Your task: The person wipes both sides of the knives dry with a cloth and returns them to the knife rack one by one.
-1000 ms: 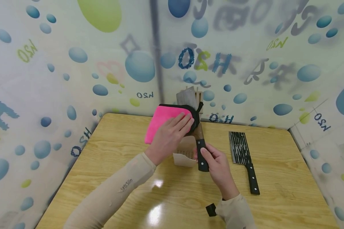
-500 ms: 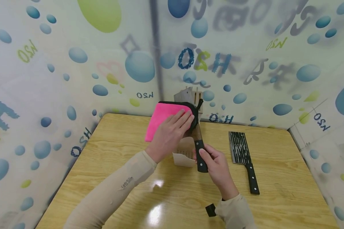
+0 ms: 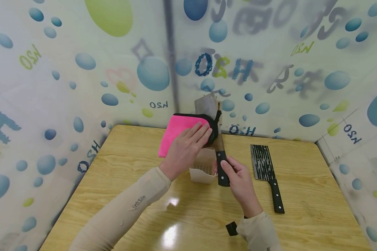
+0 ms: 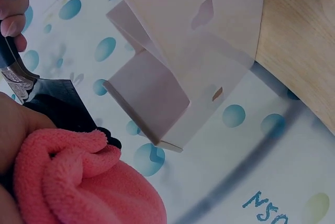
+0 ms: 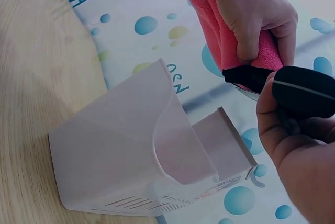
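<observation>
My left hand [image 3: 185, 148] holds a bright pink, black-edged cloth [image 3: 176, 130] folded over the blade of a cleaver. In the right wrist view the thumb lies on one side of the cloth [image 5: 214, 30] and fingers on the other. Above the cloth a bare grey corner of the cleaver [image 3: 206, 106] shows; most of the blade is covered. My right hand [image 3: 240, 179] grips its black riveted handle, thumb on top. The handle points down toward me. In the left wrist view the cleaver's blade [image 4: 60, 98] reaches under the bunched cloth.
Behind and below the hands stands a pale plastic knife holder [image 3: 202, 175] with slots, partly hidden. A second cleaver [image 3: 263, 162] with a black-and-silver patterned blade lies on the wooden table [image 3: 308, 188] at the right. Bubble-printed walls enclose the table. A small black piece [image 3: 231, 228] sits beside the right sleeve.
The cleaver has shifted slightly left and then back to the right under the cloth, its handle following with my right hand. My left hand with the cloth has barely moved.
</observation>
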{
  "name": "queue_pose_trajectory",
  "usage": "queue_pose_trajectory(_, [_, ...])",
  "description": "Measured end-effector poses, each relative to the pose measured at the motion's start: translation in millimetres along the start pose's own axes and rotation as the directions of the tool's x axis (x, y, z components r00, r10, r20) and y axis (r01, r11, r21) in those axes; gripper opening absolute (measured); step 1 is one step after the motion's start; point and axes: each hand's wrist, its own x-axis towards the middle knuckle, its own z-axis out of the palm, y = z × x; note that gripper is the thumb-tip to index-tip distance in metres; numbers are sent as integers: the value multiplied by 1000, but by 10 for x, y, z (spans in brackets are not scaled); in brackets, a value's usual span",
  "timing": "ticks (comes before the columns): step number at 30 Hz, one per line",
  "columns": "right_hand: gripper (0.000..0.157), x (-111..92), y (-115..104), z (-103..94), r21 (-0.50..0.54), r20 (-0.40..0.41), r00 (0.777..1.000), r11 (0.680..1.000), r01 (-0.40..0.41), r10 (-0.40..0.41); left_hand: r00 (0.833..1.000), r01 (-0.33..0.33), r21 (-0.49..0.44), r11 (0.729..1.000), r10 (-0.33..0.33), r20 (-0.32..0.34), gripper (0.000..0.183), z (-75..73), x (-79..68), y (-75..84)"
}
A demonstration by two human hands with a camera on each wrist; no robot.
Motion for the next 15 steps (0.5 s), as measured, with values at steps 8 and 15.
queue_pose_trajectory(8, [34,-1,-2,12,33,11,1000,999,-30,29,1000,19,-19,1000,-19,-3,52,11,25,-22])
queue_pose_trajectory(15, [36,-2,2,26,29,13,999,998,-53,53,1000,28,-19,999,-28,-8,53,20,34,-38])
